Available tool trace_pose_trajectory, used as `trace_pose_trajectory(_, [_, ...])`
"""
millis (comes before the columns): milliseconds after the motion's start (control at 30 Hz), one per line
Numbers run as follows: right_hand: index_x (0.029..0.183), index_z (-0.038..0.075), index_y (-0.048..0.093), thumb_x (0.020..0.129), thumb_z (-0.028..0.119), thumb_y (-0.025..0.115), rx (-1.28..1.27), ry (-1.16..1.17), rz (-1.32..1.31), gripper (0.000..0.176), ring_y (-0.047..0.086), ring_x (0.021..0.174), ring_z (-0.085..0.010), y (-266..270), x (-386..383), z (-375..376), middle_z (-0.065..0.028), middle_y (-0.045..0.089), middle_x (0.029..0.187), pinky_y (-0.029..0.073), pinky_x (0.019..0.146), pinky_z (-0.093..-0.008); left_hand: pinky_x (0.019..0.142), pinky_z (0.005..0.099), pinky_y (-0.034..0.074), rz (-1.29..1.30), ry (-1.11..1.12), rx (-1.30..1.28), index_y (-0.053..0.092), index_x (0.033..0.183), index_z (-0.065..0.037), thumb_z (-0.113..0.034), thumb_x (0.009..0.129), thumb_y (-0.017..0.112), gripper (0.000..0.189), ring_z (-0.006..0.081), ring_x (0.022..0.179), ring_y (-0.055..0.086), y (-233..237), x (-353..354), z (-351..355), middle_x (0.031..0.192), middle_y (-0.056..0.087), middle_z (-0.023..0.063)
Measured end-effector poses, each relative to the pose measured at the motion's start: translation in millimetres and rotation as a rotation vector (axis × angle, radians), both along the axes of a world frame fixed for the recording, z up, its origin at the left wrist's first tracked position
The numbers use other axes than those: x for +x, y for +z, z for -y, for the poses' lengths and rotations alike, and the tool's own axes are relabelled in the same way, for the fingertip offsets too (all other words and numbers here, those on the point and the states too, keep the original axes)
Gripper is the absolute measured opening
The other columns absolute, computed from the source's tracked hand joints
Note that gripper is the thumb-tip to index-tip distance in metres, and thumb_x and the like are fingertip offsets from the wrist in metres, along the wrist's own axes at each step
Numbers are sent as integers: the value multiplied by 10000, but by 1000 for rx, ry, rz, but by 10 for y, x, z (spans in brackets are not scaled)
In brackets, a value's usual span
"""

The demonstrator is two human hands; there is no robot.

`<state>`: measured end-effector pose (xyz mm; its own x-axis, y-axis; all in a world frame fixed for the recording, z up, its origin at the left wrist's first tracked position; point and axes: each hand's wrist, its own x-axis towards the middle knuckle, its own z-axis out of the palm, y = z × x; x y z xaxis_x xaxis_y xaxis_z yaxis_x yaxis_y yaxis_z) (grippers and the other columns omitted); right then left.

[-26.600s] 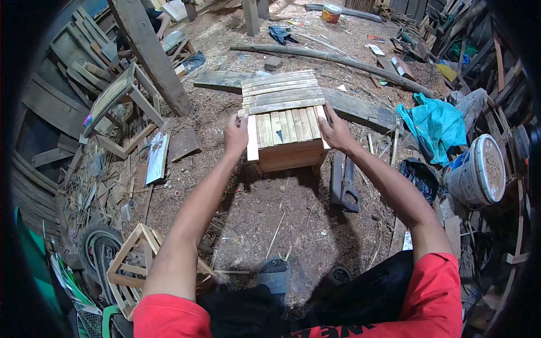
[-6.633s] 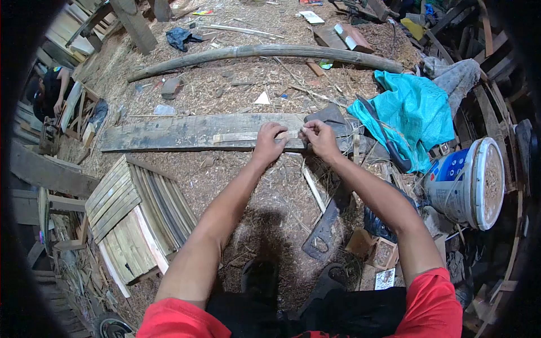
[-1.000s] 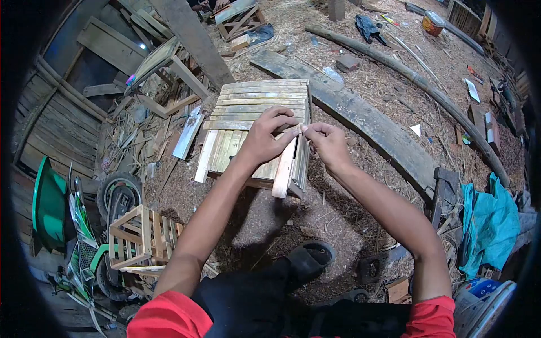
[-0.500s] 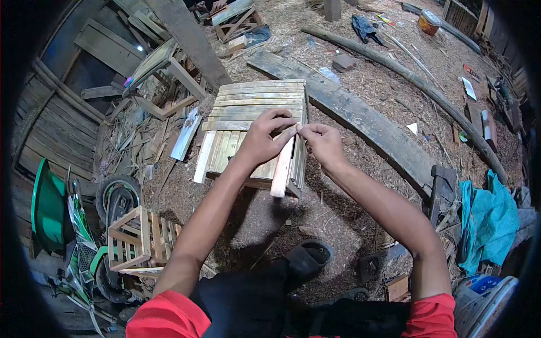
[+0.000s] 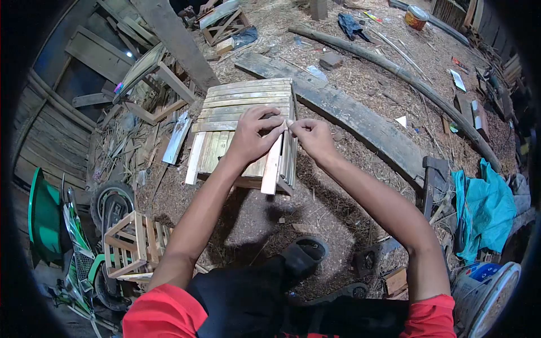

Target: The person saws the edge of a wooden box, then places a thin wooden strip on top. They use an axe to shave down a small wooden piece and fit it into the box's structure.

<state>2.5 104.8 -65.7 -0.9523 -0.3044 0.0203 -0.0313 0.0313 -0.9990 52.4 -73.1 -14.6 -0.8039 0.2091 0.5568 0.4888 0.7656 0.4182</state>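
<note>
1. My left hand [image 5: 248,139] grips the slat [image 5: 272,168] at its top end
2. My right hand [image 5: 307,135] pinches that end from 3 o'clock
3. The slat lies on the crate [image 5: 236,96], at its 4 o'clock edge

A dark plank [image 5: 352,117], teal tarp [image 5: 491,200] and white bucket [image 5: 479,281] lie on sawdust.

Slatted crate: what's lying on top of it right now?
A pale slat lies along its right edge, overhanging the near side; crosswise slats lie at the far end. The left hand and right hand cover the pale slat's far end.
</note>
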Motion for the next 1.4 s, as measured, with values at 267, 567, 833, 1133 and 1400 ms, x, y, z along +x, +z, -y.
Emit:
trace_pose_trajectory(267, [875, -19, 725, 909, 261, 729, -21, 6, 31, 282, 544, 647, -65, 39, 36, 9, -17, 667, 752, 421, 575, -232, 1010, 378, 466, 126, 21, 171, 694, 1117, -34, -51, 781, 700, 337, 278, 1139, 617, 52, 42, 56, 1149, 670, 154])
trace_pose_trajectory(567, [1136, -52, 639, 984, 59, 592, -202, -46, -296, 194, 660, 848, -110, 280, 1, -38, -95, 712, 979, 539, 766, -256, 827, 326, 532, 166, 51, 175, 702, 962, -9, -102, 818, 706, 172, 238, 1007, 660, 25, 57, 84, 1106, 672, 120])
trace_pose_trajectory(833, [1016, -15, 699, 915, 119, 695, -107, 14, -369, 168, 693, 805, -127, 272, -63, 152, -94, 731, 870, 540, 701, -280, 908, 333, 516, 206, 21, 296, 694, 979, 12, -29, 808, 674, 177, 233, 1038, 656, -9, 17, 130, 1102, 679, 125])
trace_pose_trajectory(1133, [1029, -1, 685, 909, 141, 699, 103, 33, -626, 187, 709, 783, -201, 346, -11, 119, -135, 721, 859, 545, 704, -326, 909, 351, 521, 158, -10, 232, 697, 975, -7, -71, 788, 719, 200, 266, 1044, 660, -11, 14, 155, 1084, 685, 126])
trace_pose_trajectory(1400, [976, 36, 667, 908, 142, 643, 257, 83, -1118, 129, 695, 796, -350, 339, -27, 67, -194, 701, 878, 540, 698, -426, 900, 325, 527, 213, -48, 256, 714, 1011, -19, -63, 790, 744, 228, 230, 1050, 662, -34, -3, 207, 1107, 684, 108])
